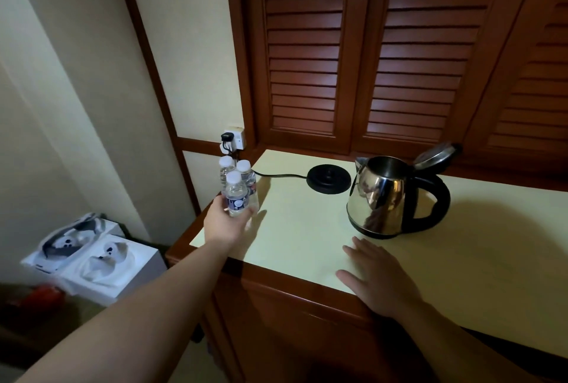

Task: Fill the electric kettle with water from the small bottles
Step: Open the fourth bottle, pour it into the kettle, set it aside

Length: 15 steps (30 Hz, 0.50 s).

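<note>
- We are looking at the electric kettle (pixel 384 195), which is standing upright on the table (pixel 307 238), off its base, with its lid (pixel 438 153) tipped back and its mouth lying open to receive water.
- We are counting three small bottles (pixel 238 186), all capped and upright, clustered at the table's left edge, well apart from the kettle.
- Our left hand (pixel 226 223) is curling around the lower body of the nearest bottle (pixel 236 195), whose long axis is running vertically; we cannot tell whether it is already lifting off the table.
- Our right hand (pixel 376 275) is lying flat with fingers spread, palm down on the table just in front of the kettle and gripping nothing.
- We are judging that the coming move turns on this: the kettle is lying to the right of the held bottle, nearer the right hand, so the bottle is having to travel rightward and be uncapped before tipping.
- We are also seeing one black base (pixel 329 179) between bottles and kettle, its cord (pixel 276 175) running toward one wall socket (pixel 235 138).
- Behind the table, louvred doors (pixel 368 53) are closing the background.
</note>
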Available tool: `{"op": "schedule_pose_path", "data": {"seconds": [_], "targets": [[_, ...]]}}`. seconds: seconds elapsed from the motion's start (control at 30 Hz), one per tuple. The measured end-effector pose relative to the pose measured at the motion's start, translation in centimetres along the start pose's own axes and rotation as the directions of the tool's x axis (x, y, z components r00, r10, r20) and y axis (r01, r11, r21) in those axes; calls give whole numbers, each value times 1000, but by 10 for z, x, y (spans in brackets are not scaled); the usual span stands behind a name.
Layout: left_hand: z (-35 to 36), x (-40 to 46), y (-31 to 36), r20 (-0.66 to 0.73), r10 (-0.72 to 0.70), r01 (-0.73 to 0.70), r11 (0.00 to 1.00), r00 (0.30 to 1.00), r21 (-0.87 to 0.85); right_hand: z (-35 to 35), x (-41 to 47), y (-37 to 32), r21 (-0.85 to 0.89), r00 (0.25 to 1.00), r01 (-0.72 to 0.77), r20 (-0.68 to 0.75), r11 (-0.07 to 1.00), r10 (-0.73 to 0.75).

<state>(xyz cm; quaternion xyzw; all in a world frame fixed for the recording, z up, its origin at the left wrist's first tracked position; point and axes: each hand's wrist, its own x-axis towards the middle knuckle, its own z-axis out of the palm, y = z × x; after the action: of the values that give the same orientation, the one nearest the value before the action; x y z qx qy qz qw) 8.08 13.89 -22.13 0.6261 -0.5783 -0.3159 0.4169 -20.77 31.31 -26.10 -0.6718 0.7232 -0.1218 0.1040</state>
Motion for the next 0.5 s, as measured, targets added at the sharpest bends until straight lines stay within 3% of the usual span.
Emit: {"op": "schedule_pose_path", "data": {"seconds": [0.2,0.37,0.5], "targets": [[6,-14,-5,-24,59,-59,998,998,6,2,-1,3,106,998,-48,-26,993,51],[18,-30,-6,318,126,-66,979,940,-193,-6,1,3,167,997,-65,39,984,59],[44,-46,4,447,201,-71,954,872,-290,-25,-2,7,256,991,-123,75,959,107]]}}
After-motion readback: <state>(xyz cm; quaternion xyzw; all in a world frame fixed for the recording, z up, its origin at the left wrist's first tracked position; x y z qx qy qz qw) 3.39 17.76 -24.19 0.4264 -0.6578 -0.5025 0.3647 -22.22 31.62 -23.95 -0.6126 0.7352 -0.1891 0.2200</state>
